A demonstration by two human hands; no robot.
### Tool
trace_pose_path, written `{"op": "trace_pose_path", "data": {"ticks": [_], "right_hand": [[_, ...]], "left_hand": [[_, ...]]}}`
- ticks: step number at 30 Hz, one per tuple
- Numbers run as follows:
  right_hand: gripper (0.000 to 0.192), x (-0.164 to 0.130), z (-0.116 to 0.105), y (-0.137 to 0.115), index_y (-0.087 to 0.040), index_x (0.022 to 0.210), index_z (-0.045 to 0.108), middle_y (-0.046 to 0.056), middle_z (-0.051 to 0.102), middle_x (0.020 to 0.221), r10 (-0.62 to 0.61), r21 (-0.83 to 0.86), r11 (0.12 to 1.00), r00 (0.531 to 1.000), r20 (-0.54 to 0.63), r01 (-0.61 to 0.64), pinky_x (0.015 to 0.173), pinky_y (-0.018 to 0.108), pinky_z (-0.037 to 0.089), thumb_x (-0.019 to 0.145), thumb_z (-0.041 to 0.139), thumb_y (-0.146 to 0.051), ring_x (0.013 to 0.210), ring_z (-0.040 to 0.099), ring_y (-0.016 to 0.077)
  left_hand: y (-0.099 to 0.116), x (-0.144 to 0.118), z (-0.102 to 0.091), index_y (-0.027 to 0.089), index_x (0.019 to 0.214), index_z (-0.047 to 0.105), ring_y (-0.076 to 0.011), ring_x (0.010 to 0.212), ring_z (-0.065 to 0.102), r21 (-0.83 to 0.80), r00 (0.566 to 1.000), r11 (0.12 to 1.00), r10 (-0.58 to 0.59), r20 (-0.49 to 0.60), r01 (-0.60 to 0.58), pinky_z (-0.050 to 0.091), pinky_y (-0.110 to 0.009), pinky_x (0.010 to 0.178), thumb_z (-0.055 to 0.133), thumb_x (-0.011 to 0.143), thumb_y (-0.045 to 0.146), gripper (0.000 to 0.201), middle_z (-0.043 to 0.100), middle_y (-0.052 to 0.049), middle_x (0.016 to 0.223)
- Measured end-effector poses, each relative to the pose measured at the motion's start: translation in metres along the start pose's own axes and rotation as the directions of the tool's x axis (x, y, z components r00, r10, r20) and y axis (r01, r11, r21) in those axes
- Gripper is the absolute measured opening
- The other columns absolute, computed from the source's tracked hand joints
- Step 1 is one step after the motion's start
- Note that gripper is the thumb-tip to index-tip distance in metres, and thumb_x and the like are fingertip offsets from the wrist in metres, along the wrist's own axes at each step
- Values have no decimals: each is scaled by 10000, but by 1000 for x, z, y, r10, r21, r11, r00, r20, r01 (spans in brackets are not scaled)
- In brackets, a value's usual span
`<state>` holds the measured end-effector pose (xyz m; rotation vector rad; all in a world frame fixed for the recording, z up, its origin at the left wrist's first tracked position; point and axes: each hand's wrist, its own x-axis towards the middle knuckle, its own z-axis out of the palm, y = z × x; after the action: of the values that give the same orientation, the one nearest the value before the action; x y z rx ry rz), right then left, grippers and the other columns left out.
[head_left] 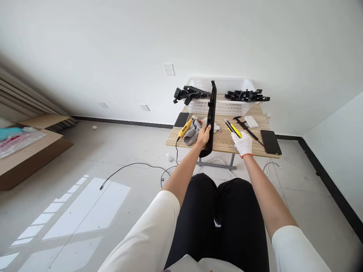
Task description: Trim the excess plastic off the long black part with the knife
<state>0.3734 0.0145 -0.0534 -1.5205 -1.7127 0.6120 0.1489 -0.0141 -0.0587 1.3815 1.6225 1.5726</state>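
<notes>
My bare left hand [203,136] is closed around a long black plastic part [211,113], which stands nearly upright over the front of the small table [176,140]. In my right hand [244,144], which wears a white knit glove, is a yellow and black utility knife [234,129]; its blade end points up and to the left, apart from the black part. Just left of my left hand lie a grey cloth [192,133] and a yellow corded hand tool [185,128]. Beyond the knife rests a black caliper [247,129].
A white plastic basket [235,108] at the back bears black parts [246,96] on the right and more black pieces [190,93] on the left. Phones [271,142] and a white box [251,121] lie on the tabletop. Cables [141,163] cross the floor; a cardboard box [34,151] stands left.
</notes>
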Motion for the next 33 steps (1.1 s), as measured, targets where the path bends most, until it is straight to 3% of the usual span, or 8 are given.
{"op": "trace_pose_path", "data": {"ticks": [4, 11, 18, 24, 28, 33], "right_hand": [[438, 0, 1, 2, -238, 791, 621, 16, 687, 641, -20, -9, 1000, 1000, 1, 20, 562, 289, 455, 868, 566, -665, 508, 600, 176], [441, 1, -1, 1, -223, 789, 672, 67, 715, 736, -107, -79, 991, 994, -18, 105, 676, 323, 437, 834, 589, -654, 711, 637, 227], [438, -8, -4, -1, -234, 778, 679, 47, 700, 715, -206, -104, 973, 978, 21, 207, 635, 303, 390, 839, 582, -657, 671, 602, 203], [447, -11, 0, 1, -236, 811, 700, 60, 706, 729, -217, -146, 965, 976, 8, 216, 612, 304, 368, 837, 585, -666, 660, 592, 210], [449, -10, 1, 2, -238, 873, 723, 55, 709, 743, -207, -156, 965, 977, 40, 211, 619, 301, 373, 841, 584, -663, 676, 601, 213], [447, -9, -1, 1, -230, 819, 702, 45, 690, 711, -209, -162, 963, 976, 68, 218, 610, 301, 366, 834, 598, -664, 654, 582, 200]], "left_hand": [[0, 1, 1, 196, 869, 642, -226, 899, 643, -5, 1000, 1000, -6, -4, 6, 515, -363, 916, 462, 1040, 412, 330, 699, -53, 893], [1, 4, 1, 202, 789, 604, -232, 954, 642, -3, 998, 999, -39, -45, 39, 497, -351, 976, 472, 1025, 331, 300, 666, -42, 832], [2, 5, 2, 217, 743, 559, -227, 889, 628, -31, 996, 999, -28, -85, 25, 509, -356, 911, 488, 967, 228, 235, 611, -27, 789], [2, 6, 0, 226, 719, 525, -212, 862, 608, -23, 996, 999, -41, -81, 39, 507, -336, 888, 483, 950, 196, 237, 574, -14, 760], [0, 8, -2, 213, 780, 580, -207, 918, 621, -57, 997, 997, -45, -60, 42, 510, -328, 930, 470, 959, 199, 211, 643, -25, 850], [-2, 9, -3, 195, 965, 678, -218, 1093, 640, -109, 996, 992, -64, -56, 57, 483, -335, 1045, 454, 989, 212, 226, 726, -51, 1059]]}}
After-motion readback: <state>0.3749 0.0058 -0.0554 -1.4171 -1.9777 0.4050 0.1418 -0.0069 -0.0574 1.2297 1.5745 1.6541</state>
